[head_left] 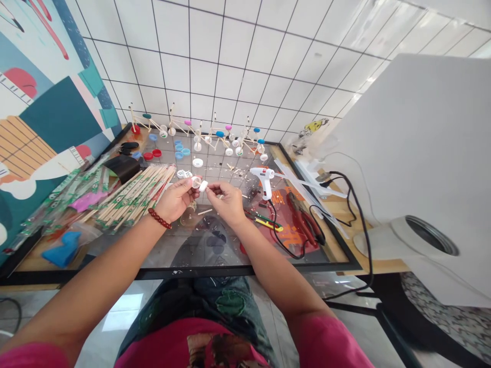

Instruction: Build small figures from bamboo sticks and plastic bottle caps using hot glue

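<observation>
Between the thumb and fingers of my left hand [177, 200] is a white bottle cap [196, 182], its hollow side partly showing. My right hand [229, 202] pinches a second white cap [203, 186], turned edge-on, close beside the first. Whether the two caps touch, I cannot tell. Just beyond my hands, one more white cap [197, 162] lies on the table, with other white caps [184, 174] near my left fingers. A short stick piece [204, 211] lies below my hands.
A white glue gun [264, 180] stands right of my hands, its black cord trailing. Wrapped chopsticks [134, 197] lie left. Small stick-and-cap models [220, 134] line the back. Red-handled pliers [305, 220] and a yellow cutter knife [268, 223] lie right. Blue caps [179, 148] sit back left.
</observation>
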`<act>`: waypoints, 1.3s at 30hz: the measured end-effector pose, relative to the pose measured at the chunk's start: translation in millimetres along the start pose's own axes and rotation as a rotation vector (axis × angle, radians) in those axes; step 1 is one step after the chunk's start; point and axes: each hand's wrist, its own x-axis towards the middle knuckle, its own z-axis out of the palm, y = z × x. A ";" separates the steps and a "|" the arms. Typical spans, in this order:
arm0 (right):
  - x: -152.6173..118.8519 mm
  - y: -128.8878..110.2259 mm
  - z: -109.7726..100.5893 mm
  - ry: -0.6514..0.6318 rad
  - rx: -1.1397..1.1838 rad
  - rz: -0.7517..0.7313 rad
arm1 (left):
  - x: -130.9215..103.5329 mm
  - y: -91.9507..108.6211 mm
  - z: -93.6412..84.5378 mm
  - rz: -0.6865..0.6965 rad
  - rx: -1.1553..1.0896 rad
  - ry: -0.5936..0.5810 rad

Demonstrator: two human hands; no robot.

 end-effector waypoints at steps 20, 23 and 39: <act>0.9 -4.1 -6.3 -0.070 -0.144 0.005 | 2.1 -1.9 -7.9 -0.003 0.075 -0.068; -0.3 -5.0 -5.9 -0.085 -0.226 -0.001 | 3.8 -5.7 -10.1 0.009 0.102 -0.086; 8.4 -9.4 -14.7 -0.098 0.185 0.319 | -6.0 -15.7 -1.6 0.111 0.242 -0.034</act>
